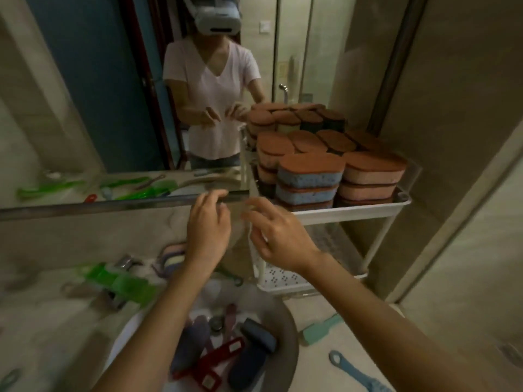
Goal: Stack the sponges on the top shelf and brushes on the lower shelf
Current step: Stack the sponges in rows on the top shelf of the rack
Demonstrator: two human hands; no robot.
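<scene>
Stacked sponges (311,176) with brown scrub tops and blue or pink bodies fill the top shelf (348,213) of a white rack at the right. The lower shelf (283,278), perforated white, shows no brushes. My left hand (208,230) and my right hand (278,239) hover side by side in front of the rack's left edge, fingers loosely spread, holding nothing. Several brushes (223,352), red, blue and purple, lie in the round sink basin (288,329) below my arms. Green brushes (119,281) lie on the counter at left.
A teal brush (319,331) and a blue-handled brush (353,372) lie on the counter right of the basin. A mirror (113,94) with a metal ledge spans the wall behind. A faucet (127,263) stands left of my hands. A tiled wall closes the right side.
</scene>
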